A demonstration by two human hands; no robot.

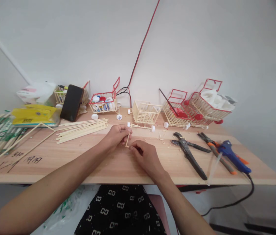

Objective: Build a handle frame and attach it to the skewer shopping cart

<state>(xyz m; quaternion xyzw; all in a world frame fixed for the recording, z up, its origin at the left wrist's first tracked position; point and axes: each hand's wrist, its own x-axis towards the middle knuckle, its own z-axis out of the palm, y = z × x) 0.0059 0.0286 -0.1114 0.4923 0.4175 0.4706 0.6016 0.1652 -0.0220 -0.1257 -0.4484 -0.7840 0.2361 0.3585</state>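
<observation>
Over the middle of the table, my left hand (119, 134) pinches the upper end of a short, thin wooden stick piece (127, 141) with a corner at its bottom. My right hand (146, 156) has thumb and fingertips closed on the lower end of that same piece. Whether the corner is a bend or a joint of two sticks is too small to tell. Just beyond both hands stands an unpainted miniature stick cart (146, 112) with white cap wheels. Small stick offcuts (161, 135) lie scattered to its right.
Loose sticks (84, 129) lie on the left, near a phone (71, 102) and a yellow packet (36, 115). Red-trimmed carts (103, 102) line the wall. Black-handled cutters (189, 153), orange-grey pliers (220, 153) and a blue glue gun (234, 156) with a cord lie on the right.
</observation>
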